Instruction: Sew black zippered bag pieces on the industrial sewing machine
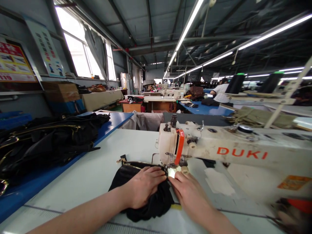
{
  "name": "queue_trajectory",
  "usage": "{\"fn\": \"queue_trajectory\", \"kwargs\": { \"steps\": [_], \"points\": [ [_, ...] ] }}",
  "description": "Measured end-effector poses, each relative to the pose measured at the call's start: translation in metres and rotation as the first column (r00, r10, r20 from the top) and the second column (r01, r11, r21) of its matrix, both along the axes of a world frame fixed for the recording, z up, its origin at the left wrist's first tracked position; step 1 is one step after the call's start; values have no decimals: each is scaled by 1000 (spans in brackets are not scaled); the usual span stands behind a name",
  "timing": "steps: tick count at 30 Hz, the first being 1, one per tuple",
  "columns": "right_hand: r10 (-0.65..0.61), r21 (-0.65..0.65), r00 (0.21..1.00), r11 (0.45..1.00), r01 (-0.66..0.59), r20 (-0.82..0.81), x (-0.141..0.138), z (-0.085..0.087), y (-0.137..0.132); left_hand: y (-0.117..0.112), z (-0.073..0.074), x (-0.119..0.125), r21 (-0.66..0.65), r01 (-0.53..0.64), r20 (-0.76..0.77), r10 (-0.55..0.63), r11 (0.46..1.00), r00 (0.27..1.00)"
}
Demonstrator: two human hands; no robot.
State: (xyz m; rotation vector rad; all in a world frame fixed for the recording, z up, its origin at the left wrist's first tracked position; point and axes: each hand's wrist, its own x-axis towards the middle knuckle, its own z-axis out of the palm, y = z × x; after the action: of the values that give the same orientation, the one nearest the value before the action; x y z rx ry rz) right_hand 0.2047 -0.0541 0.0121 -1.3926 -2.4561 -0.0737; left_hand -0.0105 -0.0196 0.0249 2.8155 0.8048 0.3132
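Observation:
A black fabric bag (150, 212) with a gold zipper (133, 165) lies bunched on the pale sewing table, its upper edge under the head of a white sewing machine (168, 143). My left hand (145, 186) rests over the bag, fingers together and pressed on the cloth close to the needle area. Just right of the needle, my right hand (188, 188) is closed, thumb and fingers pinching the bag's edge. The fingertips of both hands almost meet beside the presser foot, where a small lamp glows. The needle itself is too small to make out.
Black bags with gold zippers (56, 139) are piled on a blue table (29, 191) at left. The machine arm (241, 146) spans the right side. Black thread cones (236, 86) stand behind it, near olive fabric (260, 117). A person (221, 91) is farther back.

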Motion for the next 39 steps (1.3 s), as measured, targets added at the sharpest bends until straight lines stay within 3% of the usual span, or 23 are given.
{"fn": "queue_trajectory", "kwargs": {
  "steps": [6,16,24,28,39],
  "points": [
    [21,13,1000,1000,-21,-20,0,0,-1,0,-1,-1,-5,-1,-6,1,1000,1000],
    [28,-107,963,993,-58,-266,-7,-3,-14,-1,0,-1,-20,11,23,-10,1000,1000],
    [51,-121,969,989,-83,-240,-6,-3,-16,0,-3,-1,-17,9,19,-8,1000,1000],
    [2,-62,970,998,-17,-244,-1,-4,-11,0,-3,-2,-15,3,11,-3,1000,1000],
    [-3,-30,998,1000,1,-58,-8,-4,7,-2,1,1,-4,2,-15,-2,1000,1000]
  ]
}}
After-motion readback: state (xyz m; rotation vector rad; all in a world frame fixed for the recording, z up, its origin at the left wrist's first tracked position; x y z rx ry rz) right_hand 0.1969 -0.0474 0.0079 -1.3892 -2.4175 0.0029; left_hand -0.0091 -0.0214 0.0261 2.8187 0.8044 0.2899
